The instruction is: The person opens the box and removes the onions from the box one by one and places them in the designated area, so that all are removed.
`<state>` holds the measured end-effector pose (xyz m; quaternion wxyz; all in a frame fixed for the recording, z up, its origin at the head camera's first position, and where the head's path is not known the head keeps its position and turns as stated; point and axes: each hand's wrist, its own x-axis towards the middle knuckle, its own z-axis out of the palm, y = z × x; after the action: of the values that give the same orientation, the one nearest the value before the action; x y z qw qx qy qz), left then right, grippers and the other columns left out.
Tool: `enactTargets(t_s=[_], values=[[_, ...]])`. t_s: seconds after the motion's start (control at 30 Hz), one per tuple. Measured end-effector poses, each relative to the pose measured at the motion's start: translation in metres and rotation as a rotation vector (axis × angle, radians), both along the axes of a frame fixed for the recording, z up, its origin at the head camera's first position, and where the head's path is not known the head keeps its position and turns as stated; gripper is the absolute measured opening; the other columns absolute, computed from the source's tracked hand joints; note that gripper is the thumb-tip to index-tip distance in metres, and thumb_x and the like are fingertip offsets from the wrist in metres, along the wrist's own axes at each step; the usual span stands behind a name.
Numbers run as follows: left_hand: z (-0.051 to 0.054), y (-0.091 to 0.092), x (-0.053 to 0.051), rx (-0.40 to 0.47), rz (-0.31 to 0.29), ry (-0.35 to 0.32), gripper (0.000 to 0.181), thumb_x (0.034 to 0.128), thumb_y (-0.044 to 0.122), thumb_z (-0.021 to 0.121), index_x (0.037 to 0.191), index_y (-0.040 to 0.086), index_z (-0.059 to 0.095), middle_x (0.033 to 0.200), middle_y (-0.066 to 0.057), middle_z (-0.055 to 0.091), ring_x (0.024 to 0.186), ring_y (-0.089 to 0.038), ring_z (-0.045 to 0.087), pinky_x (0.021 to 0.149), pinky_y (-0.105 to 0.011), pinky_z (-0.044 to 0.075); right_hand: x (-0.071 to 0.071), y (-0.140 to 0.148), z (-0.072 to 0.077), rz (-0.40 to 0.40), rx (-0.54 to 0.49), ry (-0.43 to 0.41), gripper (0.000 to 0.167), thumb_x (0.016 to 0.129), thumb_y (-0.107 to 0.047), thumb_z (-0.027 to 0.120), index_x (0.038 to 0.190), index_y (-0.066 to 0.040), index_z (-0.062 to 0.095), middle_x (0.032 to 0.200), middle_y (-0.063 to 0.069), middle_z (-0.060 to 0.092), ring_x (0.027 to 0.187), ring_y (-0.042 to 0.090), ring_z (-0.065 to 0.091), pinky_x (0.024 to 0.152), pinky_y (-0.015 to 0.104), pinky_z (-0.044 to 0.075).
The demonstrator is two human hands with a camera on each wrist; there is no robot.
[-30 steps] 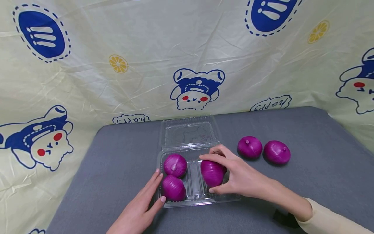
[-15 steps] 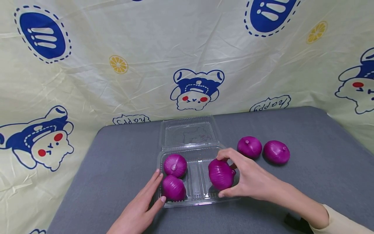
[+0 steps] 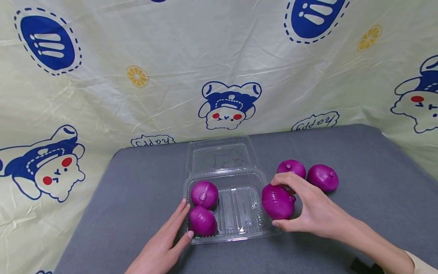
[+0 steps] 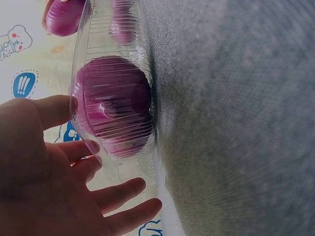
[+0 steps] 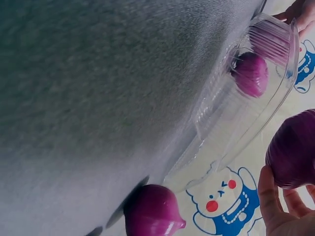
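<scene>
My right hand (image 3: 316,209) grips a purple onion (image 3: 278,202) between thumb and fingers, at the right edge of the clear plastic container (image 3: 239,237). The right wrist view shows this held onion (image 5: 294,149) raised off the table, apart from the container (image 5: 246,132). Two onions (image 3: 204,194) (image 3: 203,221) sit in the container's left side, one behind the other. My left hand (image 3: 161,243) rests its straight fingers against the container's left rim; in the left wrist view the fingers of that hand (image 4: 64,172) touch the clear wall beside an onion (image 4: 115,98).
Two more onions (image 3: 291,168) (image 3: 323,178) lie on the grey table (image 3: 147,179) behind and right of my right hand. The container's clear lid (image 3: 220,155) lies folded back behind it. A printed curtain (image 3: 171,49) hangs at the table's far edge.
My right hand has carried its onion rightward, from above the container's right half to its right edge. My left hand has stayed at the left rim.
</scene>
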<state>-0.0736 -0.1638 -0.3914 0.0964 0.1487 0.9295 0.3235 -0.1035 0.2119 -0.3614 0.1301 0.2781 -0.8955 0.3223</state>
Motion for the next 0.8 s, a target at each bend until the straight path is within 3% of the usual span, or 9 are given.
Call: enactTargets(t_s=[0.27,0.47,0.7,0.8], values=[[-0.001,-0.001,0.000,0.008,-0.003,0.007,0.070,0.0973,0.053,0.053,0.155,0.019,0.034,0.161,0.010,0.018,0.145,-0.016,0.024,0.110,-0.052,0.031,0.006,0.017,0.002,-0.041,-0.001,-0.004,0.085,0.058,-0.036,0.097,0.129,-0.026,0.053,0.124,-0.014,0.052,0.104,0.005,0.051,0.073,0.028,0.056],[0.000,-0.001,0.000,0.003,-0.007,0.017,0.069,0.0976,0.052,0.054,0.155,0.017,0.034,0.161,0.009,0.019,0.145,-0.015,0.023,0.111,-0.051,0.030,0.010,0.034,-0.001,-0.078,0.023,0.031,0.084,0.056,-0.033,0.098,0.129,-0.026,0.055,0.123,-0.015,0.053,0.102,0.003,0.051,0.071,0.026,0.055],[-0.001,-0.002,-0.001,0.006,-0.016,0.012,0.070,0.0978,0.052,0.053,0.155,0.017,0.033,0.162,0.008,0.019,0.145,-0.016,0.023,0.111,-0.052,0.030,0.009,0.052,-0.003,-0.085,0.042,0.111,0.087,0.053,-0.023,0.099,0.130,-0.023,0.057,0.127,-0.011,0.053,0.114,0.003,0.046,0.085,0.008,0.043],[-0.001,-0.002,-0.001,0.014,-0.019,0.010,0.070,0.0980,0.052,0.053,0.155,0.016,0.033,0.162,0.008,0.019,0.146,-0.016,0.023,0.111,-0.052,0.030,0.008,0.058,-0.003,-0.107,0.040,0.112,0.086,0.053,-0.021,0.099,0.130,-0.022,0.060,0.127,-0.007,0.052,0.116,0.004,0.044,0.085,0.005,0.041]])
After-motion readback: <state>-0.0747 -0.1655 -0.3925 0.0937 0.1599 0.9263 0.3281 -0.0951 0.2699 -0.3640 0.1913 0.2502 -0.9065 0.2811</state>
